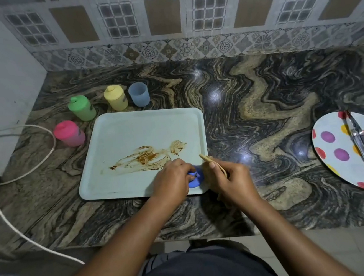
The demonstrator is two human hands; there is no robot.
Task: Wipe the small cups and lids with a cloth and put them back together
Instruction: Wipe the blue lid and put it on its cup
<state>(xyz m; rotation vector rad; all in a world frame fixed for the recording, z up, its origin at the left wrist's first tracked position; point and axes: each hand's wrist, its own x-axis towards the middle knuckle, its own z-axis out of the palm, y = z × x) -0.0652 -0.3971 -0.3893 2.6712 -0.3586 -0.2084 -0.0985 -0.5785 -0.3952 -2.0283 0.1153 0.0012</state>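
The left hand [172, 181] gripped the blue lid [195, 180] at the near right corner of the tray [130, 130]. The right hand [228, 178] clenched a tan cloth [211, 160] just beside it. The uncapped blue cup [139, 94] stood behind the tray, beside the capped yellow cup [115, 98].

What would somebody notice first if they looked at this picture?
Probably the brown smear across the pale rectangular tray in the middle. At its near right corner the left hand grips a small blue lid and the right hand holds a tan cloth. A pink lidded cup, a green lidded cup and a yellow lidded cup stand off its far left corner.
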